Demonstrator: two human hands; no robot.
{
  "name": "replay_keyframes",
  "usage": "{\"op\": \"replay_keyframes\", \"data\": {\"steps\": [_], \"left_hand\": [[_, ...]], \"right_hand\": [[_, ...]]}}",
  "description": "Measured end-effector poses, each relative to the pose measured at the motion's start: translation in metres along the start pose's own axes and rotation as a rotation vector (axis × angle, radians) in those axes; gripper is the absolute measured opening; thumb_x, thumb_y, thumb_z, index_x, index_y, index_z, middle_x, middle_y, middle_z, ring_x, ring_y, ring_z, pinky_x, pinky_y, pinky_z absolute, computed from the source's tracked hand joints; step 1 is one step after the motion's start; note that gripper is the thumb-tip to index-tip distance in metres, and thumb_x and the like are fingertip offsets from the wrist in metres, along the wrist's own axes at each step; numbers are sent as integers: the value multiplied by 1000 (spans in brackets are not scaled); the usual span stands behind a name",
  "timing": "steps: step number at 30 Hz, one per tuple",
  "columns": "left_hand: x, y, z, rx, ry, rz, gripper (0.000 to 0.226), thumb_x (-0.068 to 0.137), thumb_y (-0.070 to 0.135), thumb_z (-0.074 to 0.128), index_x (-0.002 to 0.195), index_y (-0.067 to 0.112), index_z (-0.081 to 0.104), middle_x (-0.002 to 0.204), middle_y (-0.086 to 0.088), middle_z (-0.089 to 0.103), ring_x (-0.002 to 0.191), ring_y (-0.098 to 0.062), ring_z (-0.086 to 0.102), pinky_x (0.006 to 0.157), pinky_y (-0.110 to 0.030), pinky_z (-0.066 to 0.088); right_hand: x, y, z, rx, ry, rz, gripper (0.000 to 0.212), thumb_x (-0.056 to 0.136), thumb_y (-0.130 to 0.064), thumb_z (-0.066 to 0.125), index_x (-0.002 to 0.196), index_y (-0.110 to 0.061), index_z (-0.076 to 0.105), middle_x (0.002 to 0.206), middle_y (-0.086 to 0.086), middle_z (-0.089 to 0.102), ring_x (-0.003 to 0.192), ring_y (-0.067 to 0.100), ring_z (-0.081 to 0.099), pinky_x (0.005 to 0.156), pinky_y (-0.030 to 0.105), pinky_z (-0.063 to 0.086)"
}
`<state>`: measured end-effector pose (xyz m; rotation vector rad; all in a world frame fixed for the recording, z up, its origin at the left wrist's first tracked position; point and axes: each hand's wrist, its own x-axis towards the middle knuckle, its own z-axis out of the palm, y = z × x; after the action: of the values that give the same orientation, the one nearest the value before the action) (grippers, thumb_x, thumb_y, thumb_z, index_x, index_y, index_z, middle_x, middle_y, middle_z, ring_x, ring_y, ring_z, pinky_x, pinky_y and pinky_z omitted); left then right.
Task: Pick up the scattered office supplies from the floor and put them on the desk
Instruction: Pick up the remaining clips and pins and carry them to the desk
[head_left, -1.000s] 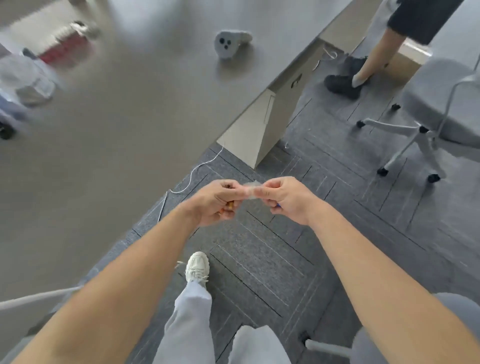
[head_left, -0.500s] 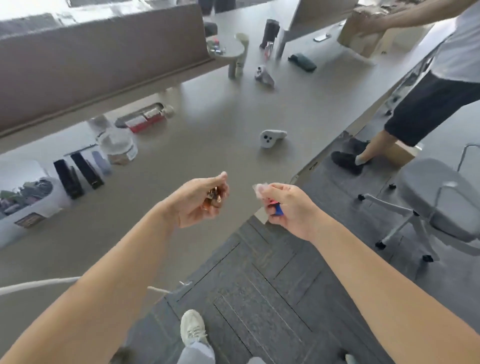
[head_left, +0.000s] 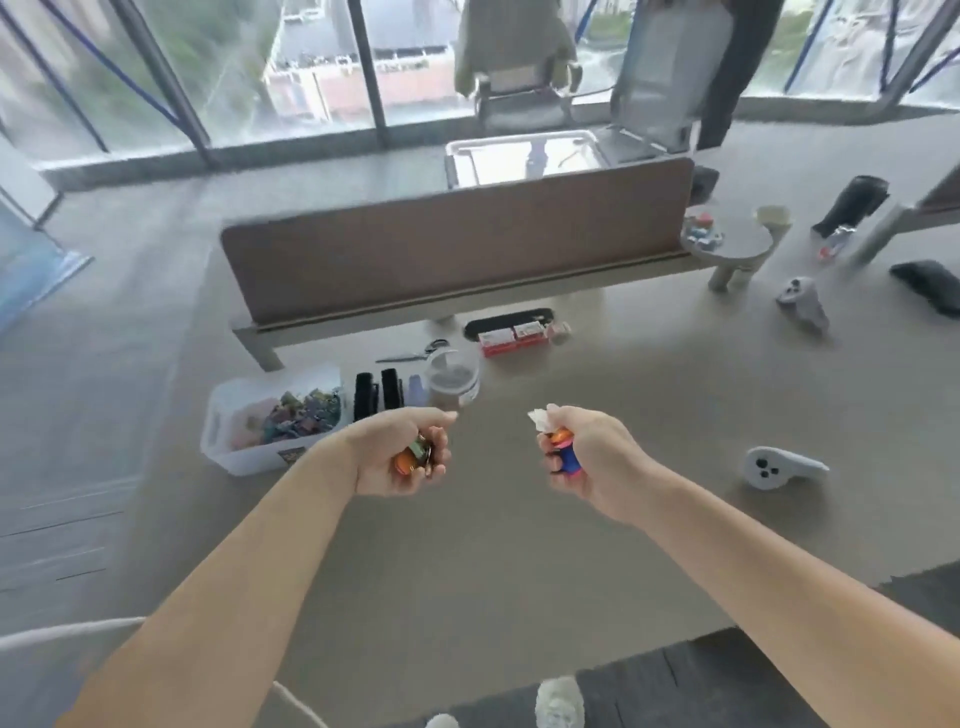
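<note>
Both hands are held over the grey desk (head_left: 467, 561). My left hand (head_left: 400, 452) is closed around a small bunch of colourful clips (head_left: 413, 457), orange and green showing between the fingers. My right hand (head_left: 582, 452) grips other small supplies (head_left: 563, 452), orange, blue and black, with a scrap of white paper (head_left: 540, 418) pinched at the fingertips. A white bin (head_left: 223, 431) holding several coloured clips stands on the desk just left of my left hand.
Behind the hands stand two black staplers (head_left: 376, 395), a clear round tub (head_left: 452, 379), scissors (head_left: 415, 352) and a red staple box (head_left: 514, 335). A white controller (head_left: 779, 467) lies at right, another (head_left: 800, 301) farther back. A brown divider panel (head_left: 457, 244) crosses the desk.
The view has swung up from the floor to the desk. My hands, first pinched together over the carpet, have drawn apart and now hover over the desktop, still holding the supplies.
</note>
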<state>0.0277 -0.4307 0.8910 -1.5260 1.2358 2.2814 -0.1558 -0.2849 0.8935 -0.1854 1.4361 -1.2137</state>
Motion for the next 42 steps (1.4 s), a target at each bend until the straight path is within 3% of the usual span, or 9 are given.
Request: {"op": "replay_keyframes", "data": {"steps": [7, 11, 19, 24, 26, 32, 34, 37, 42], "left_hand": [[-21, -28, -88, -150, 438, 148, 44, 96, 49, 55, 63, 22, 40, 59, 4, 51, 47, -9, 47, 37, -18, 28], [-12, -41, -155, -245, 601, 163, 33, 96, 27, 47, 65, 19, 41, 64, -1, 51, 48, -16, 50, 40, -19, 32], [48, -30, -266, -237, 499, 49, 5, 94, 6, 51, 94, 3, 55, 84, -13, 54, 67, -24, 55, 46, -25, 52], [94, -26, -302, 29, 526, 161, 3, 88, 8, 63, 86, 10, 65, 86, -10, 63, 73, -23, 60, 77, -35, 60], [104, -29, -310, 98, 510, 199, 21, 82, 13, 73, 102, 12, 67, 96, -4, 63, 86, -24, 64, 85, -42, 59], [110, -38, -329, 403, 454, 331, 68, 75, 40, 79, 137, 24, 55, 139, 4, 54, 123, -17, 54, 107, -37, 44], [110, -40, -334, 419, 432, 338, 79, 70, 49, 80, 140, 28, 50, 140, 5, 53, 118, -17, 57, 103, -38, 48], [107, -41, -335, 417, 423, 369, 87, 66, 55, 80, 142, 30, 46, 134, 9, 55, 116, -11, 55, 101, -33, 47], [89, -30, -319, 422, 478, 533, 53, 79, 32, 81, 128, 27, 60, 104, 20, 58, 106, -11, 60, 89, -32, 52]], "right_hand": [[77, -12, 96, -23, -159, 136, 19, 103, -22, 46, 86, -14, 51, 63, 3, 50, 50, 15, 39, 54, 26, 26], [119, 0, 163, -15, -170, 186, 18, 102, -21, 44, 85, -14, 47, 65, 4, 50, 51, 15, 40, 50, 26, 28], [206, 37, 290, -168, 42, 189, 25, 103, -23, 44, 83, -11, 51, 70, 4, 51, 56, 14, 43, 50, 25, 36], [247, 45, 335, -373, 129, 99, 27, 100, -19, 41, 79, -8, 52, 68, 8, 53, 57, 17, 46, 57, 29, 39], [256, 46, 343, -556, 127, 57, 25, 97, -22, 42, 79, -9, 54, 77, 11, 57, 63, 21, 49, 54, 31, 38], [264, 42, 340, -845, 92, -61, 30, 100, -27, 41, 89, -1, 51, 87, 23, 42, 72, 34, 42, 59, 34, 30], [266, 41, 331, -826, 64, -68, 28, 97, -29, 45, 85, -4, 50, 87, 15, 46, 74, 25, 42, 66, 35, 33], [263, 37, 315, -754, -45, -47, 25, 98, -31, 52, 86, -11, 60, 91, 7, 64, 79, 21, 65, 75, 39, 53], [247, 21, 296, -1088, -213, -200, 28, 92, -41, 62, 85, -14, 66, 79, -5, 71, 70, 10, 70, 71, 30, 54]]}}
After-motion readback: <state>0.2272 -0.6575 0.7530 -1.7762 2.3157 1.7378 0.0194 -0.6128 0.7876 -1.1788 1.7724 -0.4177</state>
